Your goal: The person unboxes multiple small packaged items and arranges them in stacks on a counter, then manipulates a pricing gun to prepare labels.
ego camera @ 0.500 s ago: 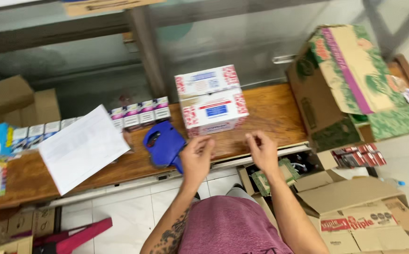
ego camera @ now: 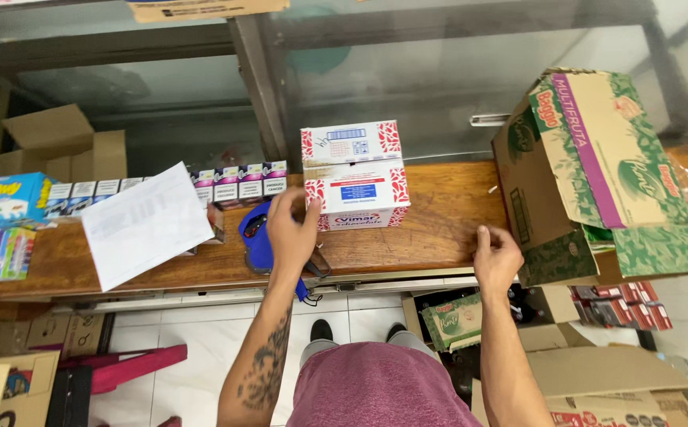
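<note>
Nothing is gripped: the left hand (ego camera: 292,229) is laid with loose fingers against the near left corner of the white and red box (ego camera: 356,175), above a blue tool (ego camera: 258,237). The right hand (ego camera: 496,255) is rested half-curled on the wooden counter (ego camera: 439,229), beside a green carton (ego camera: 597,170). The box is standing mid-counter.

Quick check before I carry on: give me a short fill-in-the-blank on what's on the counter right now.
1. The left hand touches the white and red carton, which stands on the ____ counter.
2. The right hand rests at the counter's front edge, beside the large ____ cardboard box.
3. Under the left hand lies a ____ handheld tool.

Missing words: wooden; green; blue
</note>
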